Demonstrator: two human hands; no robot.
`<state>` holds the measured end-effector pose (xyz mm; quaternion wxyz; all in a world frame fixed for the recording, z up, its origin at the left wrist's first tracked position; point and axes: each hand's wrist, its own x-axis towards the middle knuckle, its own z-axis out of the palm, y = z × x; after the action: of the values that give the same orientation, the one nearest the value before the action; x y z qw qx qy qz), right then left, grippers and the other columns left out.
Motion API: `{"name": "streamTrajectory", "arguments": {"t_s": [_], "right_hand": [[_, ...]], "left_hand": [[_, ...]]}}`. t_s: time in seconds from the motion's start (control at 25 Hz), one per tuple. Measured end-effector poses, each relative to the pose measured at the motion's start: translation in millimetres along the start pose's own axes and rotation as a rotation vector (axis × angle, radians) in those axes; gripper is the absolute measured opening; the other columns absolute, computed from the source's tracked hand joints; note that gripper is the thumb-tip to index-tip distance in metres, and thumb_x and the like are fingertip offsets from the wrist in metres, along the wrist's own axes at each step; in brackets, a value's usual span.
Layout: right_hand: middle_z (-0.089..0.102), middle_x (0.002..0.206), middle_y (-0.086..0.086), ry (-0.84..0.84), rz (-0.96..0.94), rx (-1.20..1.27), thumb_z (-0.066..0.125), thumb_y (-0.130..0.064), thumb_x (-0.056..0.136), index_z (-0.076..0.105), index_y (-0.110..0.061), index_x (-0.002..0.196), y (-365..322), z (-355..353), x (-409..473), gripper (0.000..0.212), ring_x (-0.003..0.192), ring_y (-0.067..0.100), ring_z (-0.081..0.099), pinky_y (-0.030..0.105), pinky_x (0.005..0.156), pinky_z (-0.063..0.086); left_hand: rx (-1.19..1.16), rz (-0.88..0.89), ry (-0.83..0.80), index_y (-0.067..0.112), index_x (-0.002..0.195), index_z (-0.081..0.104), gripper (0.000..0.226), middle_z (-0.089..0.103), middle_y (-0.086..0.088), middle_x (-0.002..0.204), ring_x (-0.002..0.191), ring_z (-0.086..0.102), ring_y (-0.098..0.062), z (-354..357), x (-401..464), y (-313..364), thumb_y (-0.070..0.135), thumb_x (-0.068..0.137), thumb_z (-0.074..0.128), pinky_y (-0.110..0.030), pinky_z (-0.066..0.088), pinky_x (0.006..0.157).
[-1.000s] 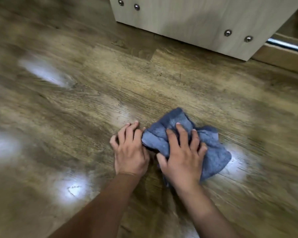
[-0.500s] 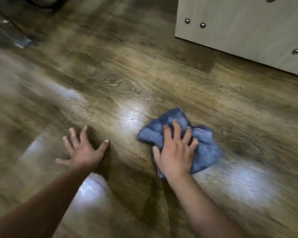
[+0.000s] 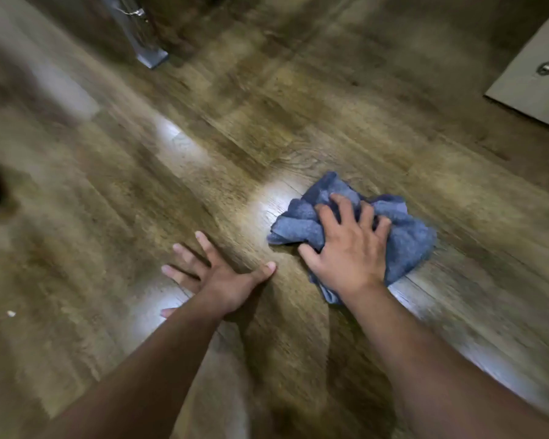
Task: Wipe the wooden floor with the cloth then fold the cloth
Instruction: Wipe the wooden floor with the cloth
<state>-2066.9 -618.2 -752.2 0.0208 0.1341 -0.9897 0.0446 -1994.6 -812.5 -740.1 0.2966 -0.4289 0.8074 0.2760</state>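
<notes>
Bracing spread on the wooden floor (image 3: pixel 346 128), the left hand (image 3: pixel 222 280) is steadying while the right hand (image 3: pixel 349 251), fingers splayed, is pressing the bunched cloth (image 3: pixel 409 242) just beside it, seemingly needing even pressure

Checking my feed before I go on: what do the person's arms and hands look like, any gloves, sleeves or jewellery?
Both forearms are bare up to the frame edge: no sleeves in view. The left hand and right hand wear no gloves, and no rings, watch or bracelet show. Fingernails look short and unpainted.
</notes>
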Motion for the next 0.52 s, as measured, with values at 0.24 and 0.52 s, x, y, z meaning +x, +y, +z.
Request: {"name": "streamTrajectory", "arguments": {"t_s": [0.24,0.52], "right_hand": [[0.047,0.143,0.004,0.002,-0.033,-0.016,0.049,-0.065,0.069,0.056,-0.025,0.133,-0.6,4.2,14.7,0.076,0.123,0.042,0.039,0.053,0.094,0.027],[0.046,0.144,0.006,-0.011,-0.07,0.022,0.054,-0.059,0.068,0.055,-0.021,0.134,-0.2,3.7,16.1,0.076,0.122,0.044,0.038,0.056,0.093,0.028]], "left_hand": [[-0.067,0.052,-0.031,0.06,0.148,-0.012,0.128,-0.027,0.013,0.164,0.152,-0.023,-0.03,-37.6,-3.2,-28.5,0.1,0.046,0.054,-0.077,-0.003,0.111],[-0.164,-0.173,0.028,0.068,0.126,-0.043,0.145,-0.06,0.012,0.141,0.14,-0.046,-0.032,-70.0,-10.5,-156.1,0.105,0.026,0.055,-0.072,-0.007,0.115]]}}
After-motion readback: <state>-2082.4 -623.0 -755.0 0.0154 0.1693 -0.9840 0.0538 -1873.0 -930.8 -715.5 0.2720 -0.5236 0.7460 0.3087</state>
